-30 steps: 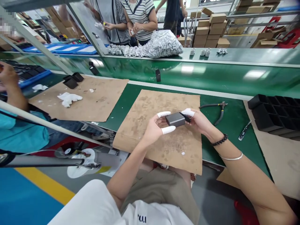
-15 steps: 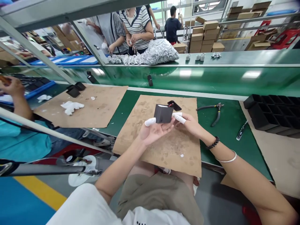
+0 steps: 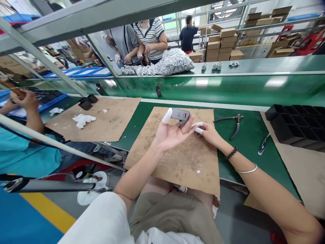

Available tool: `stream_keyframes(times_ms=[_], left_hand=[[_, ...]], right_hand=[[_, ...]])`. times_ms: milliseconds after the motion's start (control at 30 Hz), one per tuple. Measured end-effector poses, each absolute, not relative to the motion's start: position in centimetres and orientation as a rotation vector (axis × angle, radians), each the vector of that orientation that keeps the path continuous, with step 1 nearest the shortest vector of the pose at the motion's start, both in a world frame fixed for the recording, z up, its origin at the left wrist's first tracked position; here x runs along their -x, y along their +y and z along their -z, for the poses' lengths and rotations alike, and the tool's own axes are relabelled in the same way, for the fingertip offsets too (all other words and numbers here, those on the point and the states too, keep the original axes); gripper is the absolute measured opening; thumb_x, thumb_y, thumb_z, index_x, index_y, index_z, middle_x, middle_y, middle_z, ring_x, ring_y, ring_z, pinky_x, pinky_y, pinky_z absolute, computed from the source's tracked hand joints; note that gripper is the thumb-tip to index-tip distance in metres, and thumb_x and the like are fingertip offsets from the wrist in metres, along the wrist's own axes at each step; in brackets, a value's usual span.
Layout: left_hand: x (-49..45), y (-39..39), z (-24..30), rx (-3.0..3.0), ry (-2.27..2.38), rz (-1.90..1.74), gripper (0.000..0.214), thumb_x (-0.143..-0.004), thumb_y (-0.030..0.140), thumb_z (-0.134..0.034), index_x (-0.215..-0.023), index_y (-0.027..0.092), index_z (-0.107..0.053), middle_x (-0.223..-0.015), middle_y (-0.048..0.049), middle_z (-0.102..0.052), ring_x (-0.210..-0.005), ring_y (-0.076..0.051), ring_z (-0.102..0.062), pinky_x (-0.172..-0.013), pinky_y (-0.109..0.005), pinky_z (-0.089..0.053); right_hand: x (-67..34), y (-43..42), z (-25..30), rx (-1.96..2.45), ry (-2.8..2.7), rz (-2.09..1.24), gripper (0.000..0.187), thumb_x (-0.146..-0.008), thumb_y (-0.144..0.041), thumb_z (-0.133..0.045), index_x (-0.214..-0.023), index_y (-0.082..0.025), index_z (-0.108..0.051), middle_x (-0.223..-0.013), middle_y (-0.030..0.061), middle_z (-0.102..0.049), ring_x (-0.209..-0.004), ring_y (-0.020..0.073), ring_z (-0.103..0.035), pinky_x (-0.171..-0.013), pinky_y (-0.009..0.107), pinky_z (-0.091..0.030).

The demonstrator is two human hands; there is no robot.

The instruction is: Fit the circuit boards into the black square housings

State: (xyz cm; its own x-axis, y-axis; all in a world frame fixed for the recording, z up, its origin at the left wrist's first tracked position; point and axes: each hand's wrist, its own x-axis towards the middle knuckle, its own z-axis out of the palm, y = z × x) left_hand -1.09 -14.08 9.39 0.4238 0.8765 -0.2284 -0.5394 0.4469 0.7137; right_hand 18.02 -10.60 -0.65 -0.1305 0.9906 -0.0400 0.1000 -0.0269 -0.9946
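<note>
A small dark grey charger casing (image 3: 179, 114) with an orange USB port in its end face is held up over the cardboard sheet (image 3: 172, 166). My left hand (image 3: 172, 134) grips it between the thumb, in a white finger cot, and the fingers, palm up. Just right of it, my right hand (image 3: 207, 133) has its white-capped thumb and forefinger bent close together near the left fingertips. Whatever lies between them is too small or hidden to make out. The casing's far side is out of sight behind my left fingers.
Diagonal cutters (image 3: 237, 123) and a small slim tool (image 3: 263, 145) lie on the green bench to the right. Black open boxes (image 3: 289, 127) are stacked beyond them. A black piece (image 3: 158, 90) rests on the green conveyor. A person in a turquoise shirt (image 3: 25, 145) sits at left.
The casing has turned in my left hand, so its end with the orange port now faces me. My right fingers have come away from its side. The dark piece with red wires no longer shows separately.
</note>
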Motion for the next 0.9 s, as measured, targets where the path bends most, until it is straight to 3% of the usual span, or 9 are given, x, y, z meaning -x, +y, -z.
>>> stream_keyframes(times_ms=[167, 333, 533, 767, 900], left_hand=[[0.9, -14.2, -9.6, -0.666, 0.629, -0.936, 0.047, -0.091, 0.061, -0.056, -0.101, 0.016, -0.068, -0.123, -0.0134, -0.073, -0.144, -0.036, -0.050, -0.118, -0.056, -0.044], [0.7, -13.6, -9.9, -0.723, 0.623, -0.957, 0.031, -0.087, 0.042, -0.061, -0.099, 0.015, -0.071, -0.113, -0.0116, -0.076, -0.139, -0.035, -0.055, -0.120, -0.051, -0.043], [0.5, -12.8, -10.5, -0.706, 0.599, -0.990, 0.023, -0.079, 0.025, -0.064, -0.096, 0.013, -0.071, -0.102, -0.0110, -0.078, -0.133, -0.036, -0.061, -0.121, -0.051, -0.040], [0.4, -10.9, -9.1, -0.849, 0.632, -0.961, 0.029, -0.070, 0.026, -0.072, -0.097, 0.014, -0.074, -0.106, -0.0101, -0.078, -0.126, -0.034, -0.065, -0.118, -0.049, -0.041], [-1.0, -4.8, -6.0, -1.116, 0.823, -1.104, 0.043, -0.058, 0.025, -0.085, -0.098, 0.016, -0.072, -0.107, -0.0068, -0.077, -0.121, -0.029, -0.067, -0.114, -0.043, -0.043]], right_hand=[[-18.0, -10.5, 0.7, 1.214, -1.424, -1.247, 0.015, -0.074, -0.026, -0.069, -0.085, -0.016, -0.072, -0.069, 0.0004, -0.069, -0.060, 0.0125, -0.060, -0.059, 0.025, -0.051], [-17.9, -10.5, 0.5, 1.244, -1.412, -1.283, 0.009, -0.075, -0.022, -0.068, -0.081, -0.016, -0.070, -0.065, -0.0003, -0.067, -0.057, 0.0100, -0.057, -0.056, 0.022, -0.048], [-17.6, -10.5, 0.5, 1.306, -1.394, -1.280, 0.015, -0.078, -0.017, -0.063, -0.090, -0.013, -0.071, -0.065, -0.0003, -0.066, -0.056, 0.0096, -0.054, -0.056, 0.022, -0.046], [-17.7, -10.3, 1.3, 1.234, -1.402, -1.301, 0.017, -0.080, -0.022, -0.063, -0.092, -0.013, -0.071, -0.062, -0.0021, -0.062, -0.055, 0.0097, -0.053, -0.053, 0.022, -0.044], [-17.4, -10.3, 1.6, 1.254, -1.350, -1.311, 0.015, -0.081, -0.014, -0.062, -0.092, -0.012, -0.071, -0.065, -0.0017, -0.064, -0.055, 0.0088, -0.055, -0.054, 0.020, -0.044]])
